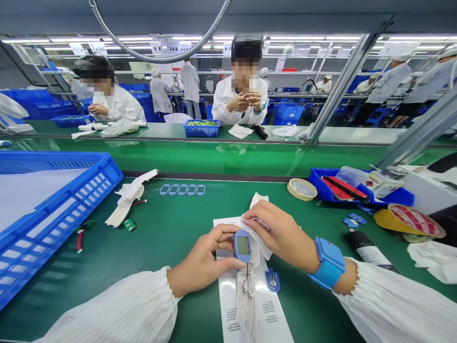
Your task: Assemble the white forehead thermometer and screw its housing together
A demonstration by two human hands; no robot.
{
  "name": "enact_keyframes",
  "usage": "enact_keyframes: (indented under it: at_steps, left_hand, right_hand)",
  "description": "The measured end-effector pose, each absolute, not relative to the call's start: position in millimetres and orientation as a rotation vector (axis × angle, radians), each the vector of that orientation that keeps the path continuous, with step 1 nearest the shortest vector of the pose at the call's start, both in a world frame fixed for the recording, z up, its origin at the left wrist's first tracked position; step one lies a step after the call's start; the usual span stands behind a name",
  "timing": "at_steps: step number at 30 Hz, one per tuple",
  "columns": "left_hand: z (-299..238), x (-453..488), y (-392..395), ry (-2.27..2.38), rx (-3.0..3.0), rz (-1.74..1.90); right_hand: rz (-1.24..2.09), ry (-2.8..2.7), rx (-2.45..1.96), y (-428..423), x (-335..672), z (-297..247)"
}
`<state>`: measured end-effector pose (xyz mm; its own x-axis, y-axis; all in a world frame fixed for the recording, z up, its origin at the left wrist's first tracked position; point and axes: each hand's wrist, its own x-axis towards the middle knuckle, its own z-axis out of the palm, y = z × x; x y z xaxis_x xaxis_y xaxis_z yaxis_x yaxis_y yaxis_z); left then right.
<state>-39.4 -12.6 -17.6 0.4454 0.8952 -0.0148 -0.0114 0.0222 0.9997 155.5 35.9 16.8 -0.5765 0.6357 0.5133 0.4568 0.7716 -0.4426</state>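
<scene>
Left hand hides sides of small blue device; back of device not seen. Right hand covers part of white cloth. Words on paper sheet too small to read; bottom of sheet cut off by picture edge. Blue crate cut off at left edge. Tiny bits in round tin too small to tell. Print on black tube too small to read.

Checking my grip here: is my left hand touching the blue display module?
Touching. The head view shows the left hand holding the blue display module, fingertips and thumb on its edge.
</scene>
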Motion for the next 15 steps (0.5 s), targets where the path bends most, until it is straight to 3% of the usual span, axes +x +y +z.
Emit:
enact_keyframes:
  at_steps: [11, 15]
  left_hand:
    - [-19.1, -41.1, -11.1, 0.847, 1.407, 0.865]
    - [-18.9, -41.8, -11.1, 0.827, 1.46, 0.861]
  right_hand:
    - [0.826, -2.107, -0.937, 8.7, 161.0, 41.4]
    - [0.643, -2.303, -0.684, 3.6, 146.0, 22.3]
